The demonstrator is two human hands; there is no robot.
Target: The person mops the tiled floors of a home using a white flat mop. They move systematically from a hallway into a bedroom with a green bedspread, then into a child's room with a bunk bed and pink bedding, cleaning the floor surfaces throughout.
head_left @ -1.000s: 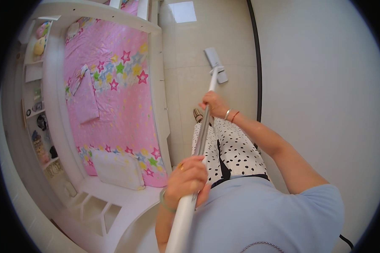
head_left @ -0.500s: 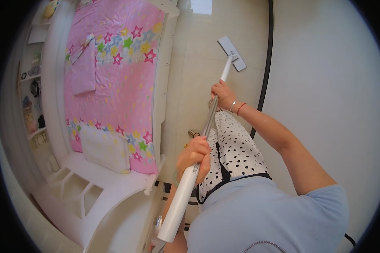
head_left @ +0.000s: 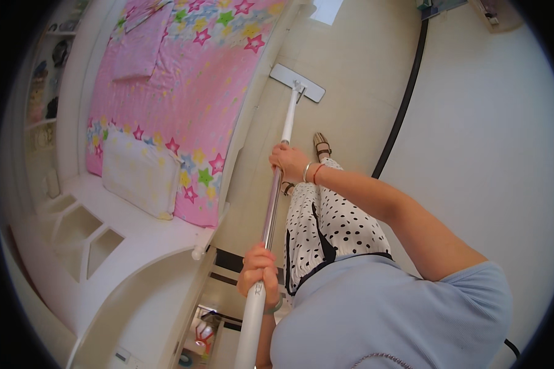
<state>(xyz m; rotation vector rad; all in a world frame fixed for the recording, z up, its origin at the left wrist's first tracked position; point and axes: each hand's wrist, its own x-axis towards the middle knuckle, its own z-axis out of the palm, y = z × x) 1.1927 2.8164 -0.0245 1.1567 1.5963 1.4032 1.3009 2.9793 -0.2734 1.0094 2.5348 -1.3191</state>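
Observation:
A flat mop [head_left: 289, 120] with a white and silver pole slants from below my chest out to its white rectangular head [head_left: 298, 82], which lies on the beige tiled floor [head_left: 345, 92]. Around the upper part of the pole my left hand [head_left: 258, 272] is closed, near the white grip. My right hand [head_left: 290, 162], with bracelets at the wrist, wraps the pole farther down, where the silver tube meets the white lower section. The mop head's left end is close beside the bed's side rail [head_left: 261, 86].
On the left stands a white bed with a pink star-patterned sheet [head_left: 197, 92], a pale pillow [head_left: 140, 173] and a folded pink cover [head_left: 143, 49]. A white wall [head_left: 474, 123] with a black skirting strip [head_left: 406, 101] bounds the right. Shelves [head_left: 46, 80] line the far left. My sandalled foot [head_left: 321, 145] is near the mop.
The mop head has swung left across the floor toward the bed and turned. Both hands have shifted left and lower in the picture with the pole. The view has moved too.

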